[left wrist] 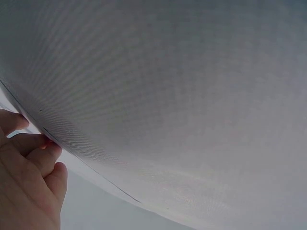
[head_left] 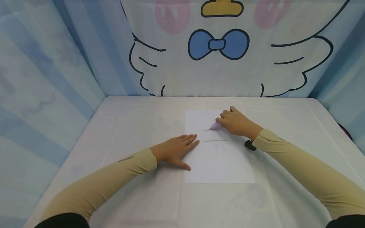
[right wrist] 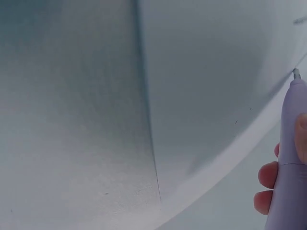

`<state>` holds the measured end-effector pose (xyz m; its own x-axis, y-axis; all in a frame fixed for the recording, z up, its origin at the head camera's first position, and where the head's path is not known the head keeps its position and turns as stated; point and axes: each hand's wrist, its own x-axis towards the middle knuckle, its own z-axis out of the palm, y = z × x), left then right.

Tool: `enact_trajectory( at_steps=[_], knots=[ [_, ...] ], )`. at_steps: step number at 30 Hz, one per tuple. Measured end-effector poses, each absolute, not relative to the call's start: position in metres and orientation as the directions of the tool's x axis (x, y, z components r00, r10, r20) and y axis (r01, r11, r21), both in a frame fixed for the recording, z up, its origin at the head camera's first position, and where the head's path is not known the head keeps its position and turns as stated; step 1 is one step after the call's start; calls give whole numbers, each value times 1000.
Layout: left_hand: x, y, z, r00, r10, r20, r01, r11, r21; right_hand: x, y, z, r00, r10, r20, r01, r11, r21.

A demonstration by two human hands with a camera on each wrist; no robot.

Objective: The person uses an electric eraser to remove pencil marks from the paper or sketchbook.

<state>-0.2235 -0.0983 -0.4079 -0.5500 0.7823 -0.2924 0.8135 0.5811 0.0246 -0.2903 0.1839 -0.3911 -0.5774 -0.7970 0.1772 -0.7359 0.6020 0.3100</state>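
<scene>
A white sheet of paper [head_left: 219, 167] lies on the table, bearing a few grey strokes [head_left: 215, 140]. My left hand [head_left: 178, 151] rests with spread, straight fingers across the sheet's left edge. In my right hand [head_left: 235, 122], over the upper right of the sheet, is a thick lilac pen-shaped tool [right wrist: 289, 124]. Fingers and thumb wrap round its body. Its narrow grey tip [right wrist: 296, 74] is right at the paper, beside a short grey stroke. In the left wrist view only part of the left hand [left wrist: 31, 172] shows, at the lower left.
A white cloth covers the table [head_left: 137, 126]. Behind it hangs a curtain [head_left: 216, 76] with a cartoon print and a blue bow; blue-striped curtains [head_left: 42, 79] enclose the sides. A small black device [head_left: 250, 145] sits at the right wrist.
</scene>
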Motion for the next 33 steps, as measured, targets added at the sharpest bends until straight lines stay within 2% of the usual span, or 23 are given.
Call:
enact_trajectory(
  at_steps=[10, 16, 33],
  knots=[
    [-224, -101, -407, -545, 789, -282, 817, 576, 33, -292, 180, -389, -588, -798, 133, -742, 597, 304],
    [-224, -101, -407, -550, 783, -290, 813, 582, 31, -292, 180, -387, -569, -810, 140, -752, 582, 309],
    [-226, -100, -411, -551, 783, -290, 811, 584, 38, -290, 178, -384, -608, -789, 91, -739, 604, 300]
  ],
)
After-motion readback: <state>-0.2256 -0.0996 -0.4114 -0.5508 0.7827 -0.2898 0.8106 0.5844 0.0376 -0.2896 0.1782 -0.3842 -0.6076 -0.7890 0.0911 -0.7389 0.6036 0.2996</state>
